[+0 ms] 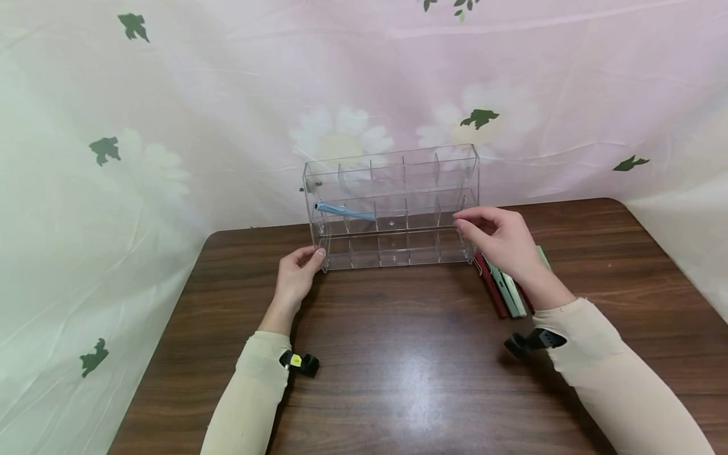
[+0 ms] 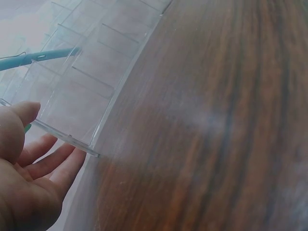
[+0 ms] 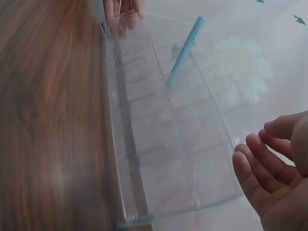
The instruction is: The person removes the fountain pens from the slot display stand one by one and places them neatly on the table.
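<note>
One clear acrylic organizer (image 1: 392, 208) with three tiers stands at the back of the wooden table (image 1: 398, 379). One light blue pen (image 1: 344, 211) lies in its middle tier. The left hand (image 1: 297, 273) touches its lower left corner, fingers relaxed. The right hand (image 1: 500, 239) is loosely curled at its right end, holding nothing. About four pens (image 1: 503, 291) lie beside it. No writing is readable.

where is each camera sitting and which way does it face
Head: worn on the head, looking forward and down at the clear organizer on the table; both forearms, left hand and right hand show.
Left wrist: low at the organizer's left end, facing along it; the left hand's palm and fingers show.
Right wrist: at the right end, facing left along the organizer; right fingers show.
All three share the blue pen in the organizer.
</note>
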### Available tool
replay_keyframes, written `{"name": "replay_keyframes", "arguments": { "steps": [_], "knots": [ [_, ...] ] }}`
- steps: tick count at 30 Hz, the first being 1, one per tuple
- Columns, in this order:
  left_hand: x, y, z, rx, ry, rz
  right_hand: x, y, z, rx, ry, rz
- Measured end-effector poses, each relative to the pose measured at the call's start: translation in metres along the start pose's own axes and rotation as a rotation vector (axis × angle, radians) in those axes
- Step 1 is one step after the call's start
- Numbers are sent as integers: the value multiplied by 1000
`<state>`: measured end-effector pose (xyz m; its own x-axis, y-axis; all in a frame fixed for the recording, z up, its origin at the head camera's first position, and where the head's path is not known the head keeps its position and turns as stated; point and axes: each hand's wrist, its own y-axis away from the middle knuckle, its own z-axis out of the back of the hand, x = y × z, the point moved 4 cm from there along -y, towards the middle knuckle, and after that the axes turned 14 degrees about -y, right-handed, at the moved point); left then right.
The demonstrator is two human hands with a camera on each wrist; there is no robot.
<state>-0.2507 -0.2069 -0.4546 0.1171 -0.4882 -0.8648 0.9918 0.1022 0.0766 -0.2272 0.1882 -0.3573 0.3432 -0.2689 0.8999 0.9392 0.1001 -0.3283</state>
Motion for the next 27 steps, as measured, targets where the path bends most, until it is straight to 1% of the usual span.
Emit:
{"name": "replay_keyframes", "arguments": {
  "steps": [4, 12, 20, 27],
  "knots": [
    [-1, 1, 0, -1, 4, -1, 7, -6, -12, 22, 6, 18],
    [-2, 4, 0, 3, -1, 10, 15, -20, -34, 55, -2, 73],
    [-2, 5, 1, 3, 8, 8, 25, -33, -58, 102, -33, 73],
    [-2, 3, 1, 1, 14, -1, 34, -42, -80, 141, -33, 111]
  ]
}}
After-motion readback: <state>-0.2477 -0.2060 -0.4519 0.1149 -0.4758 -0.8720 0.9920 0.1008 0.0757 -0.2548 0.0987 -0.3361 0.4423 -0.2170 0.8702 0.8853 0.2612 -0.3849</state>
